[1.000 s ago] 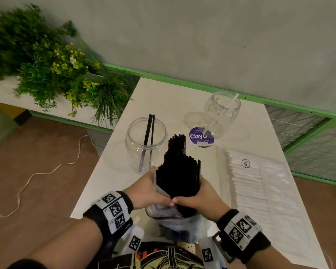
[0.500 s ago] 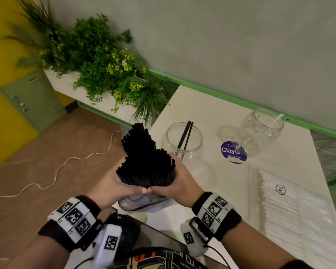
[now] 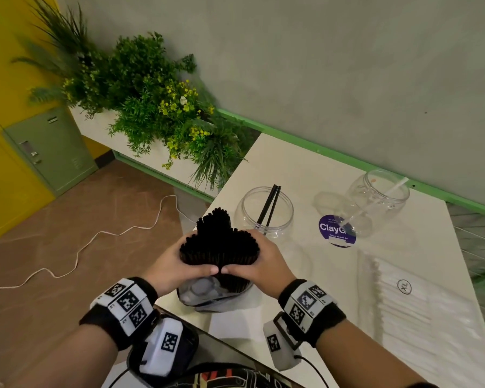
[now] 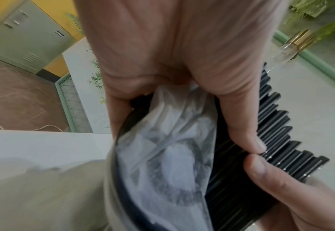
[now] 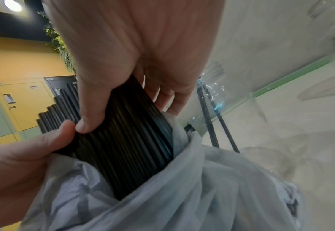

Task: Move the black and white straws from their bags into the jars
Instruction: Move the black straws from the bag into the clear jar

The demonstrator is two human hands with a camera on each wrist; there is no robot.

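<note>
Both hands wrap a thick upright bundle of black straws (image 3: 219, 242) (image 4: 277, 140) (image 5: 127, 140) near the table's front left corner. My left hand (image 3: 171, 264) (image 4: 182, 78) grips its left side and my right hand (image 3: 259, 261) (image 5: 135, 62) its right side, thumbs meeting in front. A crumpled clear bag (image 3: 207, 292) (image 4: 162, 164) (image 5: 182, 195) hangs round the bundle's lower end. Just behind stands a clear jar (image 3: 263, 214) holding two black straws (image 3: 269, 205). A second clear jar (image 3: 378, 203) with one white straw (image 3: 375, 203) stands further right. The bag of white straws (image 3: 420, 309) lies flat on the right.
A purple round sticker (image 3: 337, 230) lies between the jars. The white table (image 3: 305, 175) ends at a grey wall with a green rail (image 3: 319, 152). A planter of green plants (image 3: 151, 107) stands left, with a white cord (image 3: 95, 236) on the brown floor.
The view has swung left, so the jars and white straw bag sit further right. Both hands keep their hold, and the bundle now stands lower, near the table's front left corner.
</note>
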